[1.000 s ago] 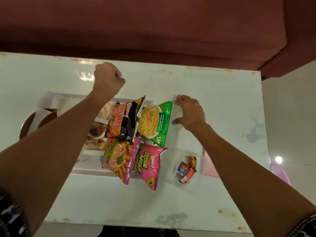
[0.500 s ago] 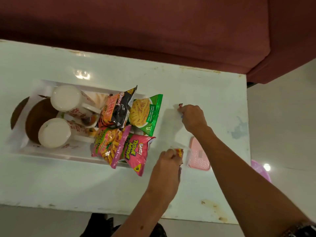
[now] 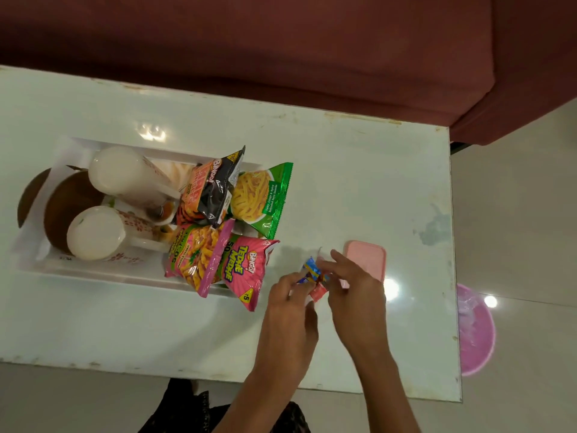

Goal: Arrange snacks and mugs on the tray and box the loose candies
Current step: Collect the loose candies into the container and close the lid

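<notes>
A white tray (image 3: 37, 248) at the table's left holds two white mugs (image 3: 125, 176) (image 3: 96, 232) lying on their sides. Also on it are an orange-black snack pack (image 3: 212, 189), a green one (image 3: 262, 198) and two pink ones (image 3: 199, 254) (image 3: 246, 267). Right of the tray, wrapped candies (image 3: 312, 271) in blue and red sit between my hands. My left hand (image 3: 290, 307) pinches them with curled fingers and thumb. The loosely spread fingers of my right hand (image 3: 352, 285) touch them from the right. The clear candy box under my hands is hardly visible.
A pink lid (image 3: 368, 259) lies flat just beyond my right hand. A brown round plate (image 3: 62, 201) sits at the tray's left end. A dark red sofa (image 3: 281, 42) runs along the far side of the white table (image 3: 359, 170). A pink tub (image 3: 477, 332) stands on the floor at right.
My left hand came from the tray's far side to the candy box. My right hand drew back from beside the green pack and joined it over the candies.
</notes>
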Motion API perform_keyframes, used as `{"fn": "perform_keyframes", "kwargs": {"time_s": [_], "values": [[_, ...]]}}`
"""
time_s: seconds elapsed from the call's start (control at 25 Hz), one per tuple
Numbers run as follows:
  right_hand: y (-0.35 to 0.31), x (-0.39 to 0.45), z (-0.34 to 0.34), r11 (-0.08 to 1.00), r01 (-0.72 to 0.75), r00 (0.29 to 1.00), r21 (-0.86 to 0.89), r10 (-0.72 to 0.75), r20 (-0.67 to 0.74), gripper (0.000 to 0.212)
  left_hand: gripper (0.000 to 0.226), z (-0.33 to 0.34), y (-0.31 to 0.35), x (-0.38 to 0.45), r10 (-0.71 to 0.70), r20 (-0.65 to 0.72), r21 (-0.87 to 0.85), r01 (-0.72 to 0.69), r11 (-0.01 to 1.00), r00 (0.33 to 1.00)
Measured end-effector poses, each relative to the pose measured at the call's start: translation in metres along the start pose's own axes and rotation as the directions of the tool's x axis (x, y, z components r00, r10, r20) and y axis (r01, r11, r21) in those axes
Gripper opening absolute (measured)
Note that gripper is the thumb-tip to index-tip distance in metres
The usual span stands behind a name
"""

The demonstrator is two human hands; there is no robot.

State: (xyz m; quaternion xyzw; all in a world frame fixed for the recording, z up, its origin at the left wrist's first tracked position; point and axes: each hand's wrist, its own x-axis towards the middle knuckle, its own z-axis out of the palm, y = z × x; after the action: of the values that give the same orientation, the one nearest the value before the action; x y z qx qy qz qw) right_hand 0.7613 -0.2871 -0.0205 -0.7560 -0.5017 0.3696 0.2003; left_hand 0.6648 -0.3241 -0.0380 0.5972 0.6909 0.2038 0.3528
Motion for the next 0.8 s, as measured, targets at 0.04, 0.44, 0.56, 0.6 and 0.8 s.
{"fn": "perform_keyframes", "kwargs": {"time_s": [0.04, 0.44, 0.56, 0.6, 0.8], "values": [[0.004, -0.001, 0.001, 0.998, -0.018, 0.999, -0.065, 0.016, -0.030, 0.029, 0.039, 0.001, -0.001, -0.003, -0.017, -0.006, 0.009, 0.017, 1.000, 1.000], [0.056, 0.059, -0.002, 0.854, -0.388, 0.922, -0.346, 0.367, -0.125, 0.094, 0.054, 0.020, -0.009, 0.006, -0.255, 0.021, -0.002, 0.255, 0.967, 0.967], [0.067, 0.050, -0.002, 0.874, -0.360, 0.933, -0.328, 0.329, -0.147, 0.094, 0.048, 0.017, -0.015, 0.005, -0.275, 0.025, -0.112, 0.276, 0.954, 0.961], [0.072, 0.043, -0.003, 0.876, -0.365, 0.930, -0.316, 0.331, -0.158, 0.094, 0.046, 0.015, -0.017, 0.002, -0.285, 0.026, -0.145, 0.286, 0.947, 0.958], [0.089, 0.008, -0.016, 0.875, -0.483, 0.872, -0.020, 0.479, -0.098, 0.081, 0.039, 0.014, -0.022, -0.020, -0.359, 0.049, -0.280, 0.358, 0.891, 0.932]]}}
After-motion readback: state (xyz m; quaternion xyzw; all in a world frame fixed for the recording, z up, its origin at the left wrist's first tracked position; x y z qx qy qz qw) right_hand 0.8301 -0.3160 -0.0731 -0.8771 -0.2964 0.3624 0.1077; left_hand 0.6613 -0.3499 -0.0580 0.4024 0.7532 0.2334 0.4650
